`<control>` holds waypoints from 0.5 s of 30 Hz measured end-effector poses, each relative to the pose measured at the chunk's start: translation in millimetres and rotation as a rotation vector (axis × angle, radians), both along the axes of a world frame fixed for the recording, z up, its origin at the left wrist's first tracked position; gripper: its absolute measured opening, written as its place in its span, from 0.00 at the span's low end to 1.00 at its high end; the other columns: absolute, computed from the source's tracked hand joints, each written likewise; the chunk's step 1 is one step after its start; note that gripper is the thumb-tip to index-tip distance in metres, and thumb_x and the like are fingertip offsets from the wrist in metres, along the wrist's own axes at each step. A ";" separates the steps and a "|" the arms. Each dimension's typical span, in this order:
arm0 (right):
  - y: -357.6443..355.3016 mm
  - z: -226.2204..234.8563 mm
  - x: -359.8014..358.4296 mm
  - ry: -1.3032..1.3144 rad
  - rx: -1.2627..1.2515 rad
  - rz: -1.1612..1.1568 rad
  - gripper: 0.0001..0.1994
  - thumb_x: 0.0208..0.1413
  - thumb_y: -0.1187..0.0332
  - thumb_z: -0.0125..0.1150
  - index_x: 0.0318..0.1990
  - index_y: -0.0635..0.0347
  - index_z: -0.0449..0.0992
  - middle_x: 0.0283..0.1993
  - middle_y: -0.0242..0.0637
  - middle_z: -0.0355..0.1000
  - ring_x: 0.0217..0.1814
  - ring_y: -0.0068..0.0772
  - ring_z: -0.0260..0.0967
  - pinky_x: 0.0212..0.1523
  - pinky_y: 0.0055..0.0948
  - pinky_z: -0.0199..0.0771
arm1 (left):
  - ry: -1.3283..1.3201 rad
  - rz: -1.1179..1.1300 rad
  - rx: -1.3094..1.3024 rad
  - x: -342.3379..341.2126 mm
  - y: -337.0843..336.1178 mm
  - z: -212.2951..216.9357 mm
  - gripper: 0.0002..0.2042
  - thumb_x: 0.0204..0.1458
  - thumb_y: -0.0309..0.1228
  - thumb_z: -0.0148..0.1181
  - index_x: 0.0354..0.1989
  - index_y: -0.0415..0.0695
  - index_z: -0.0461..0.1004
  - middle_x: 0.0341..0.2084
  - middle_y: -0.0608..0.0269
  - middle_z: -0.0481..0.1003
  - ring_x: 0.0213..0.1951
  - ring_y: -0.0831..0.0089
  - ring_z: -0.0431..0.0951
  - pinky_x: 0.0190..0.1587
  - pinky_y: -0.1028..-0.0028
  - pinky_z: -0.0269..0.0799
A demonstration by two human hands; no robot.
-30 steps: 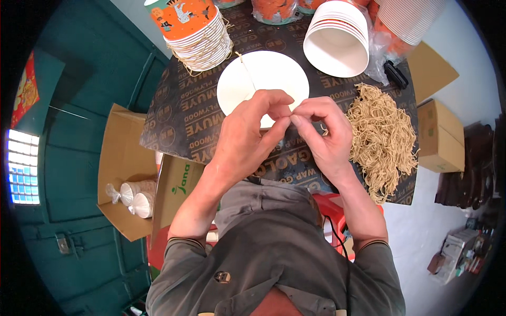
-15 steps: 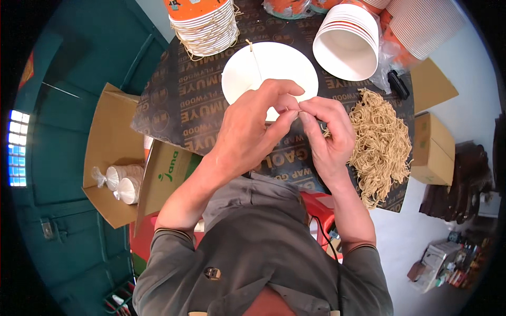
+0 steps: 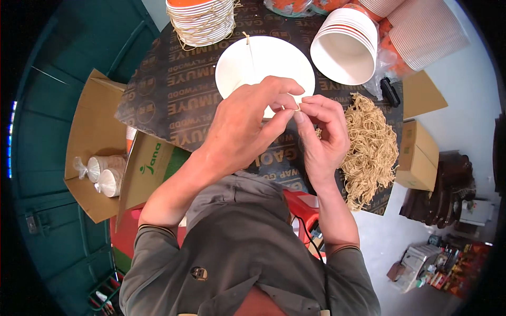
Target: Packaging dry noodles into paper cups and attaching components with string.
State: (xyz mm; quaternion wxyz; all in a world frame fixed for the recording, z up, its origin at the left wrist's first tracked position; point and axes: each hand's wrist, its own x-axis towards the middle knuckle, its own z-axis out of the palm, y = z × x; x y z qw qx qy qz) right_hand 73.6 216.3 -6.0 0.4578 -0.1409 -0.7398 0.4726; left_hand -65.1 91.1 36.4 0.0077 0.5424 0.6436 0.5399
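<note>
Both hands meet over the near rim of a white round paper tub [image 3: 279, 55], whose far rim carries a knotted tan string [image 3: 250, 52]. My left hand [image 3: 240, 121] pinches a short piece of tan cord [image 3: 297, 110] between thumb and fingertips. From the other side my right hand [image 3: 327, 131] grips the same cord in a thumb-and-finger pinch. The fingers partly cover the cord, so whether it is knotted cannot be made out. Beside my right hand lies a heap of tan cords [image 3: 371, 147] on the dark printed board table [image 3: 153, 108].
At the back left stands a stack of tubs with cord handles [image 3: 203, 23]. White tubs nested together [image 3: 345, 55] lie at the back right, near a black object [image 3: 390, 92]. An open cardboard box [image 3: 92, 126] holding bagged tubs [image 3: 109, 181] stands left of the table.
The whole view has shifted slightly, moving the surroundings leftward. Both hands keep their pinch on the cord, with the fingertips drawn a little closer to the right hand's thumb.
</note>
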 end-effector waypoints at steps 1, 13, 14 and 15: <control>0.3 -0.9 -0.2 -0.003 0.003 0.001 0.09 0.61 0.81 0.76 0.48 0.64 0.86 0.54 0.40 0.81 0.49 0.25 0.79 0.47 0.25 0.82 | -0.005 0.002 -0.010 0.1 -0.3 0.6 0.18 0.60 0.22 0.68 0.59 0.47 0.79 0.37 0.64 0.86 0.39 0.60 0.87 0.41 0.64 0.83; 9.9 4.3 -1.2 -0.025 0.203 0.003 0.11 0.58 0.81 0.78 0.47 0.62 0.87 0.47 0.40 0.86 0.48 0.35 0.83 0.49 0.31 0.82 | -0.002 -0.008 -0.089 -2.0 -5.3 5.5 0.20 0.59 0.18 0.70 0.60 0.42 0.80 0.41 0.59 0.87 0.46 0.65 0.89 0.51 0.67 0.83; 11.4 5.7 -1.0 -0.041 0.262 -0.005 0.11 0.58 0.81 0.78 0.47 0.61 0.87 0.46 0.40 0.86 0.47 0.36 0.83 0.49 0.32 0.82 | 0.001 -0.002 -0.088 -1.8 -5.4 4.9 0.20 0.60 0.18 0.70 0.60 0.42 0.79 0.41 0.59 0.87 0.46 0.65 0.89 0.51 0.67 0.83; 12.4 7.2 -0.7 -0.056 0.322 -0.014 0.11 0.57 0.80 0.78 0.47 0.61 0.87 0.45 0.40 0.86 0.47 0.38 0.83 0.49 0.32 0.82 | -0.001 -0.001 -0.085 -1.5 -5.3 4.3 0.20 0.60 0.18 0.70 0.60 0.42 0.79 0.41 0.59 0.87 0.46 0.65 0.89 0.51 0.67 0.83</control>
